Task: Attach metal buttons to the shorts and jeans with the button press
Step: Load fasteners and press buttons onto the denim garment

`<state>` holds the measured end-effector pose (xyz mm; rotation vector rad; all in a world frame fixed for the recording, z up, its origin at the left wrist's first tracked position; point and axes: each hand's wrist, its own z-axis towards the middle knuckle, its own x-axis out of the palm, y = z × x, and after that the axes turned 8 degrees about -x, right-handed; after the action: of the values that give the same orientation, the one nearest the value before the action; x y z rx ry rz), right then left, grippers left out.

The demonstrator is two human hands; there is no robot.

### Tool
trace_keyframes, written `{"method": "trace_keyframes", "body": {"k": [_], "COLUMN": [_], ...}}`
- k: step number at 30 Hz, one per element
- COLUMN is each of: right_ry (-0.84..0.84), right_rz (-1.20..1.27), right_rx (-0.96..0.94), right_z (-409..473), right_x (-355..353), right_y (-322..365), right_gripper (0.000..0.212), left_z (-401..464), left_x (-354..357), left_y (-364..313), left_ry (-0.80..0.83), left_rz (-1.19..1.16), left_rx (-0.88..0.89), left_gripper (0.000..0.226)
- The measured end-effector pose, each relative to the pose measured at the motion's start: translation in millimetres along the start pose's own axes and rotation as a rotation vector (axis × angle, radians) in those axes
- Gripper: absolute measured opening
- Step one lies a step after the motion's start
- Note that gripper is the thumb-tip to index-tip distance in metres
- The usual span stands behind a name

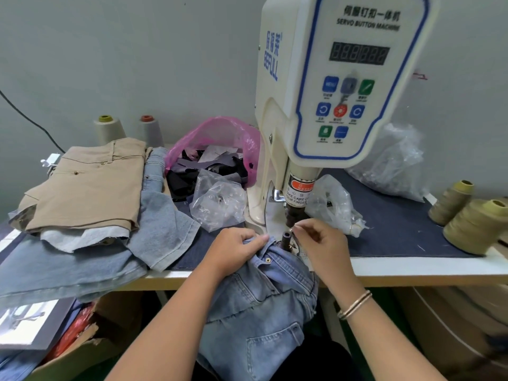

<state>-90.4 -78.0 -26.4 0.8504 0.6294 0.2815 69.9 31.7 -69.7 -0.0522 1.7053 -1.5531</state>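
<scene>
Nearest the camera, a pair of blue jeans (pixel 261 306) hangs off the front edge of the worktop (pixel 412 266), its waistband bunched up at the lower die post (pixel 285 239) of the button press (pixel 341 86). The left hand (pixel 236 248) grips that waistband with curled fingers, beside a brass rivet (pixel 268 260) already on the denim. The right hand (pixel 320 243) pinches something tiny at its fingertips just above the post — probably a metal button, though it is too small to be sure.

The risk sits right there: both hands lie under the ram (its label warns about fingers), so a premature stroke could catch them, and bunched denim could set the button crooked.

Farther back lie clear plastic bags (pixel 218 202), finished tan shorts (pixel 88 185) stacked on more denim at the left, and thread cones (pixel 450 202) at the right.
</scene>
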Motion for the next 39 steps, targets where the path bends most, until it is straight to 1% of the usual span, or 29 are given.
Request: {"method": "trace_keyframes", "body": {"k": [2, 4, 7, 12, 17, 20, 23, 25, 26, 28, 31, 33, 35, 36, 38, 39], "right_ry": [0.066, 0.097, 0.111, 0.116, 0.112, 0.1, 0.01, -0.027, -0.003, 0.106, 0.262, 0.3, 0.304, 0.297, 0.262, 0.239], "right_rz": [-0.076, -0.126, -0.185, -0.282, -0.295, -0.261, -0.23, -0.165, -0.119, -0.051, -0.055, -0.052, -0.064, -0.076, -0.075, -0.056], "right_rx": [-0.067, -0.124, -0.169, -0.218, -0.226, -0.215, -0.207, -0.187, -0.179, -0.164, -0.081, -0.028, 0.01, 0.013, -0.011, -0.035], "right_z": [3.8, 6.7, 10.0, 12.3, 9.7, 5.1, -6.6, -25.5, -38.1, -65.3, -93.3, -99.0, -94.4, -90.5, -84.1, -82.4], "right_x": [-3.7, -5.2, -4.8, -5.0, -4.6, -7.5, -14.8, -15.1, -11.9, -1.0, 14.5, 18.5, 20.3, 21.0, 21.7, 19.9], "right_y": [-4.3, -6.7, -8.3, -7.4, -8.8, -8.5, -4.2, 1.9, 5.6, 11.8, 6.6, 0.3, 0.5, 3.0, 8.5, 11.3], "right_gripper": [0.024, 0.02, 0.012, 0.007, 0.001, 0.004, 0.007, 0.006, 0.005, 0.01, 0.017, 0.028, 0.031, 0.028, 0.011, 0.009], "left_z": [0.7, 1.0, 1.6, 1.5, 1.2, 0.6, 0.9, 0.8, 0.1, -1.2, -5.3, -11.5, -17.2, -20.0, -24.1, -24.9], "left_x": [-0.1, -0.6, -0.7, -0.6, -0.4, -1.3, -2.5, -2.7, -3.1, -5.1, -10.1, -13.8, -16.4, -17.8, -21.5, -24.5], "left_y": [0.7, 0.7, 1.7, 2.7, 2.3, 1.1, 0.2, -1.0, -2.4, -7.1, -15.9, -24.8, -33.5, -38.3, -46.2, -48.4], "left_ry": [0.0, 0.002, 0.0, 0.006, 0.004, 0.003, 0.015, 0.031, 0.042, 0.064, 0.09, 0.116, 0.152, 0.168, 0.182, 0.175], "left_rz": [0.002, 0.003, 0.017, 0.013, 0.008, 0.006, 0.008, -0.005, -0.023, -0.085, -0.261, -0.401, -0.479, -0.503, -0.529, -0.534], "left_rx": [0.0, 0.004, 0.01, -0.001, -0.026, -0.033, -0.035, -0.031, -0.03, -0.036, -0.073, -0.083, -0.079, -0.075, -0.073, -0.081], "left_gripper": [0.048, 0.047, 0.046, 0.045, 0.047, 0.048, 0.058, 0.056, 0.054, 0.053, 0.045, 0.035, 0.033, 0.034, 0.035, 0.035]}}
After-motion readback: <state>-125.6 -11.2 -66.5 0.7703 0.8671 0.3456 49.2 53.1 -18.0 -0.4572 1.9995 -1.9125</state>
